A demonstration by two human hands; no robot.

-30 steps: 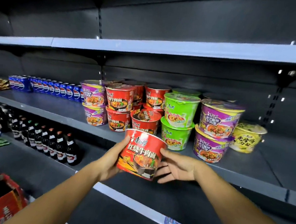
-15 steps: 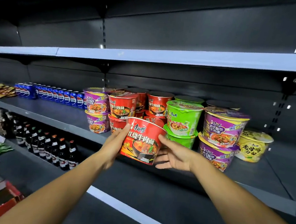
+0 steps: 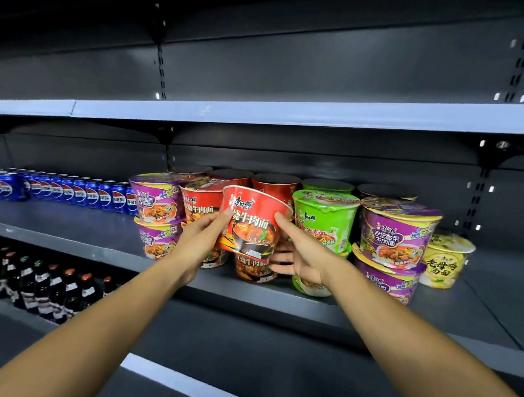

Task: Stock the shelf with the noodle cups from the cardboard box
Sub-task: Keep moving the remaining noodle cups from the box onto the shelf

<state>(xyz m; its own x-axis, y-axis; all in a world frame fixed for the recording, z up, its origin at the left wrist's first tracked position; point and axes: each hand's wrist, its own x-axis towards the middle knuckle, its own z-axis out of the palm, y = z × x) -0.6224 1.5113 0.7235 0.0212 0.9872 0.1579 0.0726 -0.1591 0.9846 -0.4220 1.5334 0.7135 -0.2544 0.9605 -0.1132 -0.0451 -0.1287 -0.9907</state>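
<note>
gripping red noodle cup [image 3: 254, 221] reading 牛肉面, both hands, pepsi cans [image 3: 69, 189] left

Both forearms are bare to the frame edge; left hand [image 3: 202, 240] and right hand [image 3: 304, 257] wear no gloves.

Cans [image 3: 56, 190] left of noodle cups [image 3: 324, 221]

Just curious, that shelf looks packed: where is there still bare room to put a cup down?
Bare shelf lies between the blue cans and the purple cups, and right of the yellow cup. The middle is crowded: both hands hold a red cup above another red cup, between stacked red and green cups.
</note>
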